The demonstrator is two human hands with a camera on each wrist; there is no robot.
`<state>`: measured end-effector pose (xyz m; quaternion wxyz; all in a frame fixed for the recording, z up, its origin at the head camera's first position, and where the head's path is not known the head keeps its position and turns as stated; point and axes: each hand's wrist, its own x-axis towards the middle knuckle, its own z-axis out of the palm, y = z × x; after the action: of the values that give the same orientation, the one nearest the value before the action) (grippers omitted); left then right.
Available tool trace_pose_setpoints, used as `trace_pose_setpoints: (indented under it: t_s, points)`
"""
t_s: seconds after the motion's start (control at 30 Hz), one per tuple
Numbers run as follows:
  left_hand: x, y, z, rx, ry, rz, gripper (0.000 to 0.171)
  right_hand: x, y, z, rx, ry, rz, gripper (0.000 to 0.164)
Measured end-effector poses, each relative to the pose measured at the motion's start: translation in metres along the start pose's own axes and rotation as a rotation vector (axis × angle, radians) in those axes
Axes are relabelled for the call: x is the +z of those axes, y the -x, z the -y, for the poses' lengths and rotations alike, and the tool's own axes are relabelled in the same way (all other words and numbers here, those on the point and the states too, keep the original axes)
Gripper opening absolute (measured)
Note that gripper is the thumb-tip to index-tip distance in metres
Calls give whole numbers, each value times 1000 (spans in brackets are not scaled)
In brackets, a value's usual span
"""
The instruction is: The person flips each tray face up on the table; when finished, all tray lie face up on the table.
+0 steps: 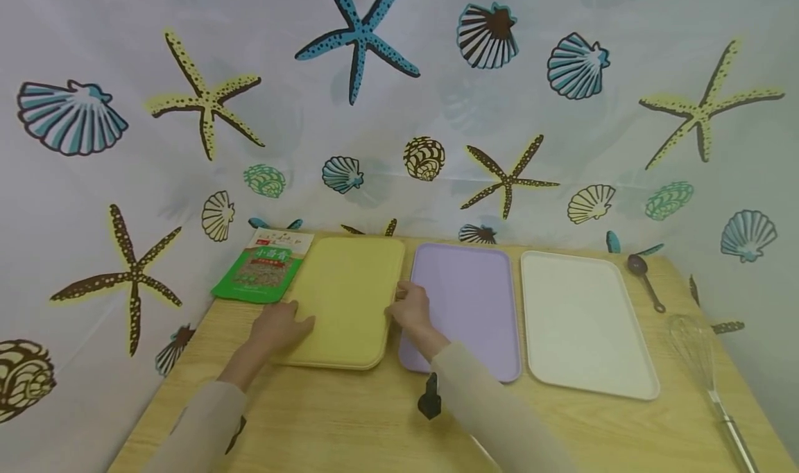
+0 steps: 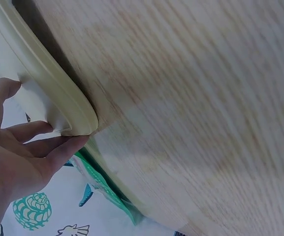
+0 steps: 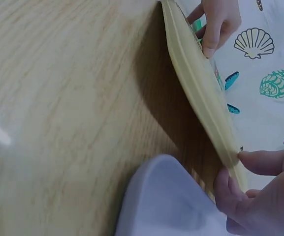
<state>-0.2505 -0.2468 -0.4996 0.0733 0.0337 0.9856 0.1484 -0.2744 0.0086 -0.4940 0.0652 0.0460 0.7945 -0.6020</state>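
A yellow tray (image 1: 349, 299) lies between both hands, left of a lavender tray (image 1: 465, 306). My left hand (image 1: 279, 329) holds its left edge, thumb over the top and fingers at the side rim; the left wrist view shows those fingertips (image 2: 78, 142) right at the tray's corner. At the opposite edge, my right hand (image 1: 412, 308) pinches the rim between thumb and fingers. The right wrist view shows the yellow tray (image 3: 201, 93) tipped, with a dark shadow beneath its near edge. The lavender tray's corner (image 3: 156, 172) sits just below the right fingers.
A green-and-white food packet (image 1: 262, 268) lies at the back left, beside the yellow tray. To the right are a white tray (image 1: 587, 324), a dark measuring spoon (image 1: 646, 279) and a whisk (image 1: 702, 362). A shell-and-starfish curtain (image 1: 399, 112) hangs behind the wooden table (image 1: 324, 417).
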Motion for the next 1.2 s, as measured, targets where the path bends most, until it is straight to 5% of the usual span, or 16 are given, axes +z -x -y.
trace_pose_setpoints:
  t_s: [0.23, 0.43, 0.73, 0.9, 1.2]
  points:
    - [7, 2, 6, 33, 55, -8, 64, -10, -7, -3, -3, -72, 2, 53]
    - [12, 5, 12, 58, 108, -18, 63, -17, -6, 4, 41, -184, 110, 53]
    - [3, 12, 15, 140, 163, 75, 65, -24, -9, 16, 15, -184, 169, 63]
    - [-4, 20, 13, 111, 226, 131, 71, -24, -6, 21, -2, -176, 214, 66]
    - [-2, 28, 8, 157, 247, 57, 70, -30, -4, 40, -19, -194, 286, 70]
